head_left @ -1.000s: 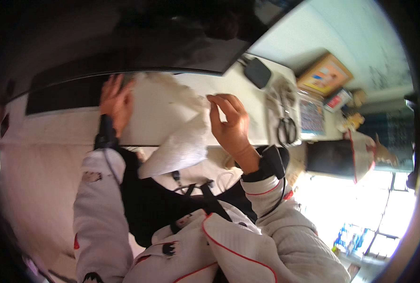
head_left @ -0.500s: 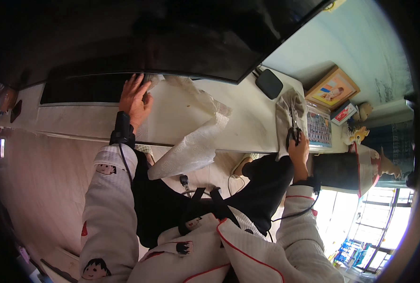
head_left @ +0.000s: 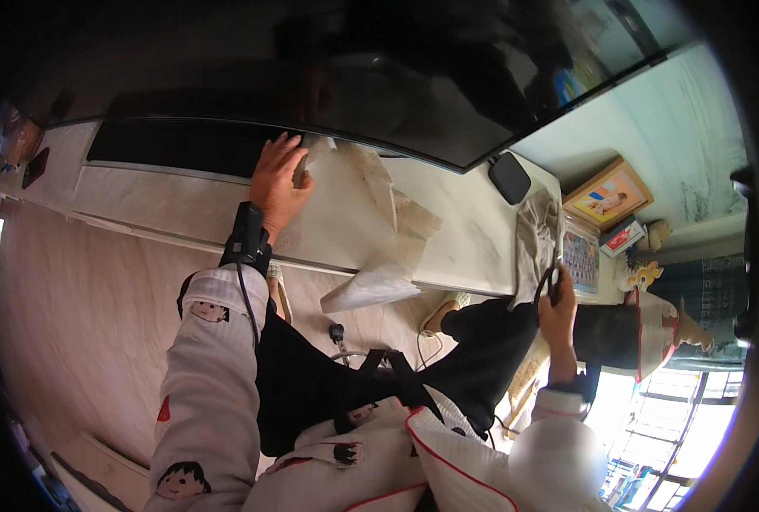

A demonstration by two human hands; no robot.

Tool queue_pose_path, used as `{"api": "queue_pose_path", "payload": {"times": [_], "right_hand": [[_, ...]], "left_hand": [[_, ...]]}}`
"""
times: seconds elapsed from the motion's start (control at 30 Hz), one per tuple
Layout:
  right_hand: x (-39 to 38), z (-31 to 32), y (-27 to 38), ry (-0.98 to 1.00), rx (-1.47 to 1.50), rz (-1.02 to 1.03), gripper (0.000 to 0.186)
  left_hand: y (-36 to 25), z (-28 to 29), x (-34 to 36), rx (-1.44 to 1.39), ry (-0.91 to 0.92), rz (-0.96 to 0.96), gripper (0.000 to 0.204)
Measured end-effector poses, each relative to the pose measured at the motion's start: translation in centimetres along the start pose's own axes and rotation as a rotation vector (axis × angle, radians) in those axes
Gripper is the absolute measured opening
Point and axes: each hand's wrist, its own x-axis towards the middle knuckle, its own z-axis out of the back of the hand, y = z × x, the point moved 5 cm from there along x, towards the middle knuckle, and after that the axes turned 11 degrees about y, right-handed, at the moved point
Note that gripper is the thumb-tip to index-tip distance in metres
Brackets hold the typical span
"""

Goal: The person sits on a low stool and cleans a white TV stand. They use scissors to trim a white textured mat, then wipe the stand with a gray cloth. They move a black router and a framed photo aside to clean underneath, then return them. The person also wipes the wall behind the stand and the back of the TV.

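My left hand (head_left: 281, 179) is curled over a small greyish thing at the right end of a long black strip (head_left: 183, 151), just below a large dark screen (head_left: 371, 72); what it grips is hard to make out. A crumpled sheet of thin translucent material (head_left: 396, 247) lies on the white tabletop (head_left: 465, 243) and droops over its front edge. At the right, my right hand (head_left: 559, 303) grips the dark-handled scissors (head_left: 552, 277) beside a bunched grey cloth (head_left: 529, 235).
A black flat box (head_left: 507, 177), a framed picture (head_left: 608, 196), a small box (head_left: 620, 235) and a yellow toy (head_left: 644, 275) stand at the right. A dark phone-like object (head_left: 36, 168) lies far left. Below are my legs, cables and wooden floor (head_left: 98, 324).
My right hand has moved right and down from beside the sheet onto the scissors, which now angle lower. The view has shifted, and my left hand appears further right in it, still at the screen's edge.
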Motion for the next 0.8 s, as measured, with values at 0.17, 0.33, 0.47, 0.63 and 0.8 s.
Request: {"api": "queue_pose_path", "payload": {"times": [0.17,0.33,0.47,0.63,0.8], "right_hand": [[-4.1,-10.2,11.9,0.639,0.904,0.112,0.079],[-3.0,-21.1,21.5,0.831,0.805,-0.104,0.057],[0.6,-25.3,23.9,0.804,0.684,-0.228,0.060],[2.9,-27.0,25.3,0.740,0.785,-0.226,0.065],[4.0,-27.8,26.2,0.736,0.937,-0.255,0.054]], "left_hand": [[-0.1,0.1,0.0,-0.036,-0.059,-0.005,0.031],[0.0,0.7,0.0,-0.150,-0.066,-0.028,0.027],[0.1,1.0,-0.2,-0.193,-0.051,-0.051,0.026],[0.4,0.9,-0.4,-0.239,-0.025,-0.029,0.026],[0.4,0.8,-0.5,-0.250,-0.022,-0.018,0.026]]}}
